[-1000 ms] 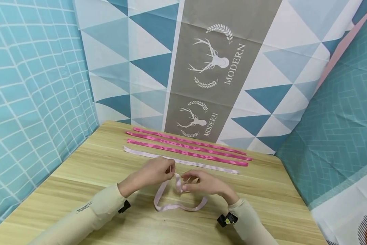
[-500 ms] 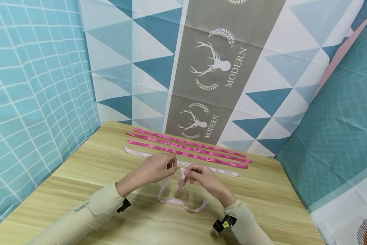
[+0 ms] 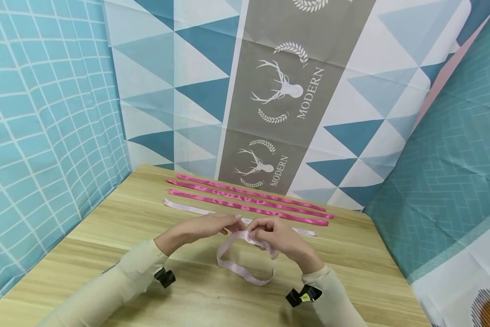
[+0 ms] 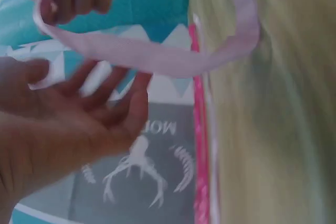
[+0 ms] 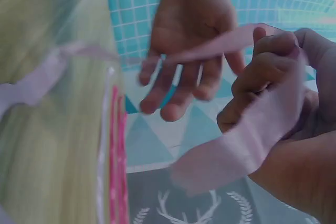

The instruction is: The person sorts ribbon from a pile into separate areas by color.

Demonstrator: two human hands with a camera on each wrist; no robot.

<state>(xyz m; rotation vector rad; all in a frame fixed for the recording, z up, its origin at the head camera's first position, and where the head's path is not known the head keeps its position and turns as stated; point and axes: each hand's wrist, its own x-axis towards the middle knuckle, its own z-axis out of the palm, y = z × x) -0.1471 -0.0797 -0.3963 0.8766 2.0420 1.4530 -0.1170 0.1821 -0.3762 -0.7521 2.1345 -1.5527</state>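
Observation:
A pale pink satin ribbon (image 3: 241,271) hangs in a loop below both hands, its lower bend at or just above the table. The right hand (image 3: 283,238) pinches it between thumb and fingers; in the right wrist view a short tail of ribbon (image 5: 231,150) hangs from this grip. The left hand (image 3: 206,227) is at the left side of the loop. Its fingers are spread and loosely bent in the left wrist view, with the ribbon (image 4: 142,56) passing across the fingertips. Contact there is blurred, but no pinch shows.
Beyond the hands, another pale pink ribbon (image 3: 187,208) lies straight across the wooden table (image 3: 179,295). Three hot pink ribbons (image 3: 249,209) lie roughly parallel behind it. Patterned cloth (image 3: 204,109) hangs along the back edge, with blue-green cloths at both sides.
Right fingers, near the ribbon at first, now pinch it. The left hand's fingers have straightened from a pinch. The ribbon has lifted and formed a rounder loop between the hands.

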